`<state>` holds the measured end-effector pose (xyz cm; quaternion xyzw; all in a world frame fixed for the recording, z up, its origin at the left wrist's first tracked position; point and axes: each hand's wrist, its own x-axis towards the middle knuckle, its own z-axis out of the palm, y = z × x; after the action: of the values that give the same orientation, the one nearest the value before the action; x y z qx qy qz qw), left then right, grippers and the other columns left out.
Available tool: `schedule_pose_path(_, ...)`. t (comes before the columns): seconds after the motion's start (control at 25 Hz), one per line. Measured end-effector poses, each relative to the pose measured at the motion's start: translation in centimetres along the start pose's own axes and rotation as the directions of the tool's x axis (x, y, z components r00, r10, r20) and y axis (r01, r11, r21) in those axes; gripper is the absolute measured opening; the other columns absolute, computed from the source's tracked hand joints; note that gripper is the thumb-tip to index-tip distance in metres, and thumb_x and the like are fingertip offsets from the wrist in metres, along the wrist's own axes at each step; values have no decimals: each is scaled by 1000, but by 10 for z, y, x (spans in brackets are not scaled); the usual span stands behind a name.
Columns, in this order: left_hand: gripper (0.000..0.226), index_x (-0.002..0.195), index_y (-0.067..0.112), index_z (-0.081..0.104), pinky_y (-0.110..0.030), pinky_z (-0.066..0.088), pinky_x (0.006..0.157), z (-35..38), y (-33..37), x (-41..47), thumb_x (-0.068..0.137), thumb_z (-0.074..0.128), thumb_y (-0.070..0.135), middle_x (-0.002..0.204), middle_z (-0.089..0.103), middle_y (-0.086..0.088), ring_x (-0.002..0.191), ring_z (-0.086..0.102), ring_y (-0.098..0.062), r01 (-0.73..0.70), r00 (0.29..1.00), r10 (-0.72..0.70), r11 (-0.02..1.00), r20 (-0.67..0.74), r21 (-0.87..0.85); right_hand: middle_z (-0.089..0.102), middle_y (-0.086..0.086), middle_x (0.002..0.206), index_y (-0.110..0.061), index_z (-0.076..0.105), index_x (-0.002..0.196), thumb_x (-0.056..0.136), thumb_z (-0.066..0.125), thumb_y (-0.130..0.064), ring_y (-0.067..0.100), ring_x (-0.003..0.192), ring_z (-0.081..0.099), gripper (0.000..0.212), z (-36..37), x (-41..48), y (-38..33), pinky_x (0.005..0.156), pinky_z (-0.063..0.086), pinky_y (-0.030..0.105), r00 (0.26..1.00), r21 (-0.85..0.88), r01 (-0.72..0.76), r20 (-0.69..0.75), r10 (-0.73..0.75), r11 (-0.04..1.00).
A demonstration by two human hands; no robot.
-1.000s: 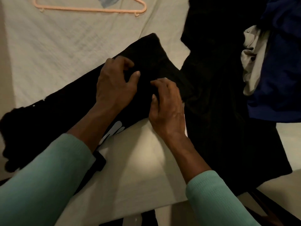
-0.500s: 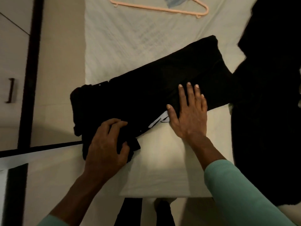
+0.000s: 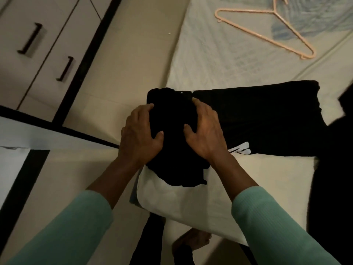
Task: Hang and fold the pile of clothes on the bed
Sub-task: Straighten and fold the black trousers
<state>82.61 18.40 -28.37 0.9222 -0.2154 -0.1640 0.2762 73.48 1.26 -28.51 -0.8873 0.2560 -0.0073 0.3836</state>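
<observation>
The person is working on one piece from the pile, a black garment (image 3: 267, 115) lying as a long band across the bed (image 3: 210, 54), from the centre of the frame out to the right. Its left end is sitting doubled over in a thick bundle at the bed's corner, and both hands are meeting on that bundle. The left hand (image 3: 140, 134) is gripping the bundle's left edge, fingers curling round it and thumb lying on top. The right hand (image 3: 205, 131) is lying on the bundle's right side with fingers nearly straight, pressing the cloth down rather than closing round it.

Judging from this, the fold is partly made: the band is already narrow, but most of its length is still lying unfolded to the right, so further turns are probably waiting.

A peach hanger (image 3: 267, 29) is lying bare on the sheet in the upper right of the frame, well apart from the garment, so no hanging is showing here. More dark clothing (image 3: 334, 169) is spreading along the right edge, apparently still waiting its turn.
</observation>
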Motion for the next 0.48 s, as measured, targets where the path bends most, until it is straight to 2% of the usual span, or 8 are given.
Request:
schedule_pose_path(0.08, 78, 151, 20, 44, -43, 49, 107, -3, -4, 16, 86, 75, 52, 143, 56, -6, 129, 56, -24, 279, 960, -270, 940, 72, -198, 53, 7, 146, -19, 35, 159, 94, 57, -55, 26, 139, 43, 78, 5, 14, -9, 114, 42, 49, 985, 57, -149, 91, 144, 987)
schedule_pose_path(0.12, 75, 144, 20, 54, -42, 52, 104, -1, -8, 19, 84, 76, 59, 134, 63, -3, 121, 62, -23, 386, 922, -373, 871, 104, -303, 58, 7, 139, -19, 46, 152, 89, 51, -67, 27, 134, 48, 80, 8, 17, -10, 111, 45, 51, 978, 64, -195, 92, 189, 979)
schedule_pose_path(0.16, 66, 132, 21, 63, -42, 56, 100, 0, -11, 19, 82, 76, 61, 123, 70, 0, 112, 68, -21, 435, 899, -417, 815, 134, -382, 63, 6, 130, -22, 59, 141, 84, 47, -74, 27, 127, 55, 78, 13, 19, -8, 106, 50, 51, 974, 61, -218, 72, 213, 974)
schedule_pose_path(0.24, 41, 111, 23, 74, -41, 61, 88, 6, -20, 14, 82, 81, 51, 104, 76, 3, 96, 73, -16, 442, 894, -412, 741, 178, -506, 69, 2, 110, -30, 71, 109, 86, 53, -68, 23, 109, 64, 48, 22, 25, 0, 95, 56, 48, 962, 132, -270, -3, 273, 954)
schedule_pose_path(0.28, 28, 104, 23, 75, -36, 61, 81, 8, -23, 11, 85, 81, 43, 97, 76, 4, 88, 73, -11, 429, 899, -396, 703, 189, -567, 70, 1, 101, -29, 71, 99, 93, 59, -57, 20, 100, 67, 32, 24, 26, 2, 91, 58, 46, 950, 242, -294, -36, 311, 925)
schedule_pose_path(0.36, 8, 97, 23, 71, -20, 53, 65, 7, -26, 7, 95, 75, 30, 82, 72, 8, 69, 67, 1, 369, 921, -350, 654, 169, -661, 71, -1, 93, -22, 70, 97, 102, 61, -39, 12, 89, 68, 20, 23, 28, 6, 85, 58, 37, 924, 444, -311, -68, 377, 840)
schedule_pose_path(0.44, 11, 104, 22, 67, -14, 50, 63, 2, -32, 2, 96, 73, 28, 81, 69, 10, 68, 64, 2, 291, 953, -267, 681, 142, -672, 68, -4, 91, -18, 68, 102, 106, 57, -34, 5, 83, 64, 19, 19, 24, 8, 78, 53, 27, 920, 464, -278, -123, 371, 841)
schedule_pose_path(0.48, 23, 113, 25, 65, -13, 52, 67, -1, -34, 0, 93, 76, 32, 87, 69, 10, 73, 65, 0, 260, 965, -207, 725, 159, -637, 67, -4, 90, -18, 67, 103, 107, 56, -34, 4, 81, 63, 19, 18, 22, 9, 76, 51, 26, 922, 442, -267, -140, 360, 856)
